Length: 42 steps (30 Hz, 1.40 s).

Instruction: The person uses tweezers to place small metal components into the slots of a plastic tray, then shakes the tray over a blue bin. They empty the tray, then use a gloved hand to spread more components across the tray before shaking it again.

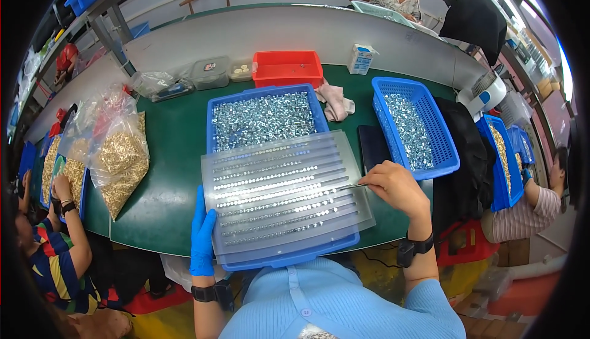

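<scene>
A translucent slotted plate (286,194) lies tilted over a blue tray (212,111) heaped with small silvery metal parts (264,118). Rows of the same shiny pieces fill much of its slots; the right ends of several slots are bare. My left hand (201,234), in a blue glove, grips the plate's left edge, with some fingers hidden. My bare right hand (393,185) pinches a slim metal tool (351,186), perhaps tweezers, its tip over a middle row near the plate's right side. Below the plate, the blue rim of a tray (295,256) shows.
A blue basket (442,148) of metal parts stands right, beside a dark flat object (372,145). Behind are a red bin (287,62), a pink cloth (336,102) and a small carton (361,59). Bags of brass-coloured parts (120,161) sit left. People work on both sides.
</scene>
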Each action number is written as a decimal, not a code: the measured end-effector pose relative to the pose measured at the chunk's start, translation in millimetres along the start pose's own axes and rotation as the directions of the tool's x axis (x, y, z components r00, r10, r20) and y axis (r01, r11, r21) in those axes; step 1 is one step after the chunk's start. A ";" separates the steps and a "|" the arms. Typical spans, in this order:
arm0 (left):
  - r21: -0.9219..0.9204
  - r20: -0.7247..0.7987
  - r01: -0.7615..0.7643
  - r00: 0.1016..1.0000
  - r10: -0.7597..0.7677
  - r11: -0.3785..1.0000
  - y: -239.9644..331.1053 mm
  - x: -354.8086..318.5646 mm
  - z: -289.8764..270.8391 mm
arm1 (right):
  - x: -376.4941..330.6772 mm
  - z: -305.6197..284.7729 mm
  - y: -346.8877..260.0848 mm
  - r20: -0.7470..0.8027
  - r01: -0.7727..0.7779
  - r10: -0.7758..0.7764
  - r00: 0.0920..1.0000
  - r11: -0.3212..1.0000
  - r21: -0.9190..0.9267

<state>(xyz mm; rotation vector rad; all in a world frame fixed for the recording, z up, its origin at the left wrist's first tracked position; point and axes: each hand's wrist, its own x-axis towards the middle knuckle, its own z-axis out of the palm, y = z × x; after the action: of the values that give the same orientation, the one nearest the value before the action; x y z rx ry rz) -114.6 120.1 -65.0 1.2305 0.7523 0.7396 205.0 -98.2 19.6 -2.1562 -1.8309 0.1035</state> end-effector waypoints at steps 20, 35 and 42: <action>0.055 -0.018 0.036 0.999 -0.035 0.998 4.9 -1.4 3.7 | -12.5 -4.4 -14.1 -0.026 0.054 -0.053 0.998 0.997 0.053; 0.038 0.004 -0.014 1.000 0.014 0.999 -5.1 0.2 -12.0 | -21.4 -6.4 -13.2 -0.051 0.056 -0.052 0.997 0.995 0.088; 0.313 -0.112 -0.300 0.931 0.349 0.901 56.5 -28.5 -22.6 | -52.3 37.3 7.1 -0.291 -0.335 0.342 0.894 0.939 0.076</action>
<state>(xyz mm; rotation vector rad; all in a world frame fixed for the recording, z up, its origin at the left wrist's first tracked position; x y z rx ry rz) -153.9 118.6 -10.5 1.6024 0.8219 1.0433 193.0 -143.1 -25.4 -2.3060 -1.2715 -0.1206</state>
